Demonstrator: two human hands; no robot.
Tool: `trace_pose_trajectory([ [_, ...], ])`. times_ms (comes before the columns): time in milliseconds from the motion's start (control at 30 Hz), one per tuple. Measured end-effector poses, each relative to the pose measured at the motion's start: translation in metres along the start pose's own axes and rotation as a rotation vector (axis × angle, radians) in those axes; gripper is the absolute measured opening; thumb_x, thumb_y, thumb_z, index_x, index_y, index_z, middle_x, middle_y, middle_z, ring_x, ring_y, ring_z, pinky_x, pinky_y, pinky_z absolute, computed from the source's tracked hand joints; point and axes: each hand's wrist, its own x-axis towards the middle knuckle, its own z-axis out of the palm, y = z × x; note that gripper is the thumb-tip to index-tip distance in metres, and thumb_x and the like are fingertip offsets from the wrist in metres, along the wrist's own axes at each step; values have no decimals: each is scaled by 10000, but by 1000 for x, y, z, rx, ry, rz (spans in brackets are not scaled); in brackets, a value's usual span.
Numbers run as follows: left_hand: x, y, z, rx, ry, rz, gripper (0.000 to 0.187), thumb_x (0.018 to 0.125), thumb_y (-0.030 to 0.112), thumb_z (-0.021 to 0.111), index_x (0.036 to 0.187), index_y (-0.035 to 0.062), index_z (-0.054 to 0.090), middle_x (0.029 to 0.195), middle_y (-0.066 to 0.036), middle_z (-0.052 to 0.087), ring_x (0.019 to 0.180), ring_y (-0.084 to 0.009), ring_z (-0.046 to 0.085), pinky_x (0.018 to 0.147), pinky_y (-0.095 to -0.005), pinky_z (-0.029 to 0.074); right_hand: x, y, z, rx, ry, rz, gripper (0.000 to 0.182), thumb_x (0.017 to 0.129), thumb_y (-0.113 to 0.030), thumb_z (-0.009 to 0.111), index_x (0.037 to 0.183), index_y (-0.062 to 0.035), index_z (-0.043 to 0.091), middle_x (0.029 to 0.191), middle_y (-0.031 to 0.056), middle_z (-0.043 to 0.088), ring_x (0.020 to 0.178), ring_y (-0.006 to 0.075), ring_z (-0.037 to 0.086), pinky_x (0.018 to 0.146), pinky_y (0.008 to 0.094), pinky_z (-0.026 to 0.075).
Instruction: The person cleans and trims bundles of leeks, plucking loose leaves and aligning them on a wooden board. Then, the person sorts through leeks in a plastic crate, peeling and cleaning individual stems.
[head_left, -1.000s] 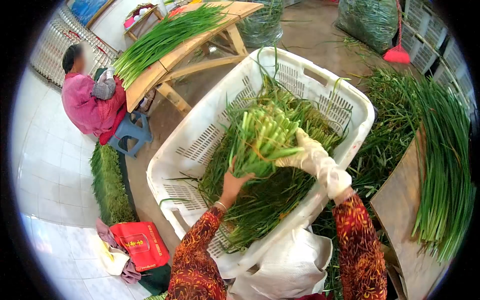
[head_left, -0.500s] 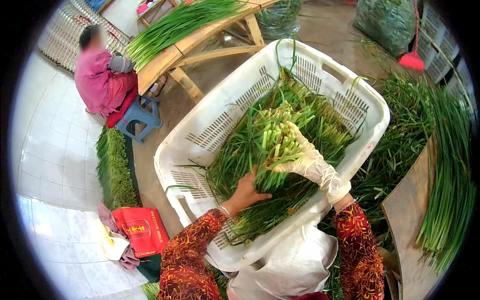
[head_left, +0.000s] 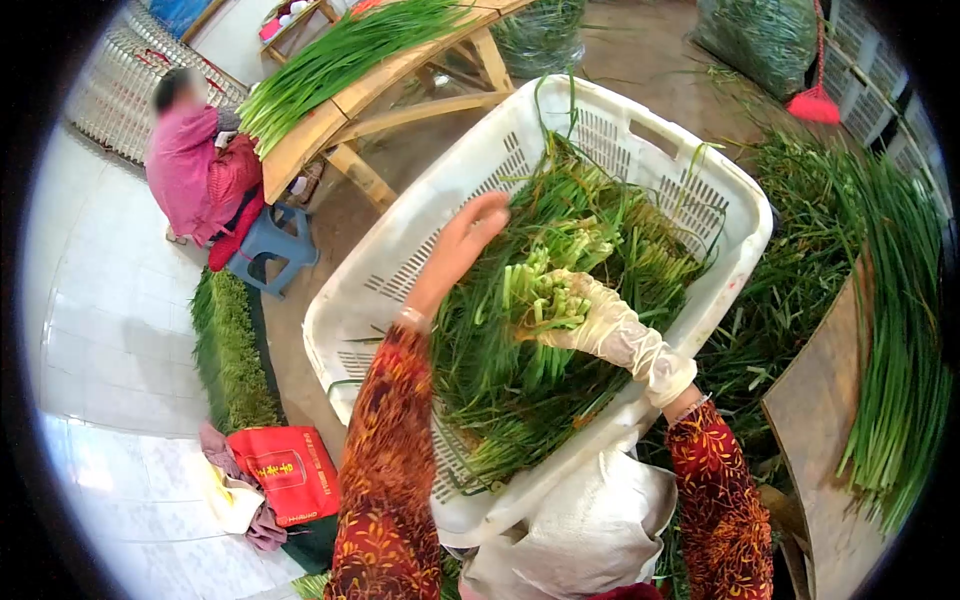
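Observation:
A white slatted plastic basket (head_left: pixel 350 300) holds a heap of long green chives (head_left: pixel 480 390). My right hand (head_left: pixel 597 318), in a pale glove, is closed round a bunch of chives (head_left: pixel 540 298) whose cut, light-green stalk ends point up and left. My bare left hand (head_left: pixel 462 245) hangs over the left side of the basket, near the heap's upper edge. Its fingers are stretched out, slightly blurred, with nothing visible in them. More cut stalk ends (head_left: pixel 585 243) lie in the heap just beyond the gloved hand.
Long chives lie on a wooden table (head_left: pixel 310 130) at upper left, where a person (head_left: pixel 185 170) sits on a blue stool (head_left: pixel 275 245). A board (head_left: pixel 820 400) with chives stands at right, beside loose greens (head_left: pixel 775 270). A red bag (head_left: pixel 290 475) lies at lower left.
My left hand has lifted off the front of the heap and moved up and away, toward the basket's left wall. My right hand keeps its grip on the bunch, shifted slightly left.

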Motion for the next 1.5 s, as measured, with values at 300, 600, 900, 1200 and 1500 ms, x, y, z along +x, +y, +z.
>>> trace_pose_trajectory([
  [300,83,-46,81,15,-705,-170,809,797,643,392,1329,38,321,1383,-136,302,1279,-252,285,1053,-333,203,2,12,-12,-677,108,-97,711,566,-404,778,1123,-53,511,1006,129,593,917,264,585,808,338,457],
  [600,85,-20,102,607,-878,-17,761,723,632,519,1212,49,502,1196,-164,422,1082,-307,432,945,-355,318,-1,13,-11,-617,48,-102,619,580,-341,774,1088,-79,536,1004,116,596,923,274,573,820,343,448],
  [900,75,-33,110,518,-915,36,848,634,561,661,1240,23,412,1176,-196,503,1070,-315,495,877,-385,391,-1,13,-11,-720,4,-150,596,588,-410,751,1046,-78,561,996,118,590,929,287,565,820,354,443],
  [1200,56,-26,45,119,-350,-162,557,719,512,630,1027,49,595,1083,-131,559,977,-237,530,846,-365,409,1,14,-16,-613,89,-64,654,607,-376,770,1115,-64,500,1024,92,583,909,208,576,819,315,455],
  [1500,-39,-8,14,-56,56,-85,369,768,392,613,1010,119,559,1195,-54,501,1112,-216,461,994,-374,304,16,14,-9,465,-2,162,550,741,-320,672,1185,-97,437,1130,-8,539,1058,152,456,977,297,322],
])
